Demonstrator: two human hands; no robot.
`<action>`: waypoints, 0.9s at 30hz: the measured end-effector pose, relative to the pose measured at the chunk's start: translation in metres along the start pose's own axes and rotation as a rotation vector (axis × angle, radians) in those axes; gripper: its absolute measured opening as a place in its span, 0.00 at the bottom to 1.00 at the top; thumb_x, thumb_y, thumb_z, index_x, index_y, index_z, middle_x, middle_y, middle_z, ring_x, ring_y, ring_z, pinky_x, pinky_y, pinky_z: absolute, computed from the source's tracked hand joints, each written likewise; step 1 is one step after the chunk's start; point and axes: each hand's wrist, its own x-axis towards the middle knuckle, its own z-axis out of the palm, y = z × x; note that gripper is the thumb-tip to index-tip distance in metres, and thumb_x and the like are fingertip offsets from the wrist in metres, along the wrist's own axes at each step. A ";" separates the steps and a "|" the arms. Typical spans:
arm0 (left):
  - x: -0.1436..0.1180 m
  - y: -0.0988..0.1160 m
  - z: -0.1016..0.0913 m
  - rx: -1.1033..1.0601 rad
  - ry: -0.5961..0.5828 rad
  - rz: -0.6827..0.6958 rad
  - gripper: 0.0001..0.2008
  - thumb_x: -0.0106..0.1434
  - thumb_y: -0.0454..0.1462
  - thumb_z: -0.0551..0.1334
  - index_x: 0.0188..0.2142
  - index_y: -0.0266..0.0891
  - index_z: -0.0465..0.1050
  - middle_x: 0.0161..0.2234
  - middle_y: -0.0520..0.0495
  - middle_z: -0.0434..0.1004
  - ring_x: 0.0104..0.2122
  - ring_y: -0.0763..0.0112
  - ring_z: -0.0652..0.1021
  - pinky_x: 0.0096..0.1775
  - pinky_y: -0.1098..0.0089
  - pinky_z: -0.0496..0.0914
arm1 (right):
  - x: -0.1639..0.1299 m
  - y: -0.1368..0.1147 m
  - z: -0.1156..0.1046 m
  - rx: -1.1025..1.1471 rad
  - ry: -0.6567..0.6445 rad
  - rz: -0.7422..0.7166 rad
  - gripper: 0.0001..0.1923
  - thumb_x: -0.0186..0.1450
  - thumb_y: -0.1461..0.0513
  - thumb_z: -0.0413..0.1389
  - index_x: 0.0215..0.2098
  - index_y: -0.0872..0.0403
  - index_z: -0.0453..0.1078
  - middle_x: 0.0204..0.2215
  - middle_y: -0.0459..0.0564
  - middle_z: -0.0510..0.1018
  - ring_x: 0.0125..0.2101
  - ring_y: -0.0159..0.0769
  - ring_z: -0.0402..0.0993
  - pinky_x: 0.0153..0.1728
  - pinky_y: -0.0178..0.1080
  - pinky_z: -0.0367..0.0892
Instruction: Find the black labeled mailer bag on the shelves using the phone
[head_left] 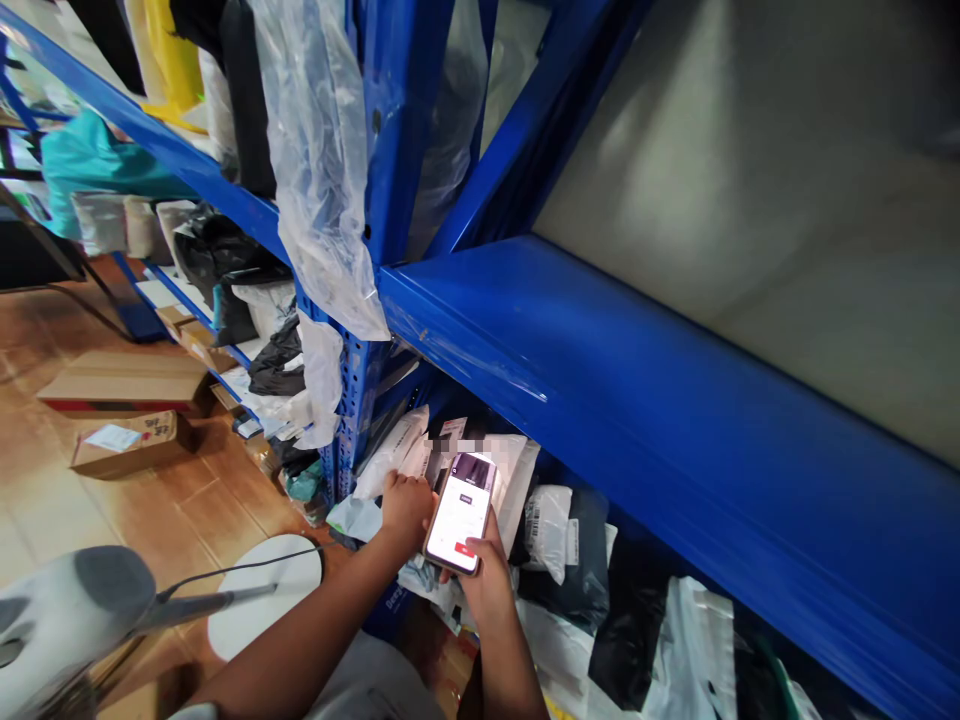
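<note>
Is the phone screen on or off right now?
On. The phone in the right hand shows a lit white page with a red button.

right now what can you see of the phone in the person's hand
The phone is a slim smartphone with a pinkish edge, held in the right hand, whose fingers wrap its lower end and right side. It is tilted, its top leaning right and towards the shelf. The screen is lit: a dark band at the top, mostly white below, a small red button near the bottom. Its text is too small to read. It hangs in front of white mailer bags on the lower shelf, with the left hand just beside it, on the parcels.
</note>
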 end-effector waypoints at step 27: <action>-0.011 -0.017 0.012 -0.360 0.073 0.270 0.12 0.66 0.41 0.54 0.43 0.43 0.74 0.48 0.42 0.76 0.62 0.48 0.62 0.61 0.33 0.40 | -0.018 0.006 -0.021 0.034 0.020 0.018 0.46 0.49 0.58 0.61 0.65 0.46 0.52 0.34 0.51 0.84 0.30 0.49 0.81 0.12 0.33 0.65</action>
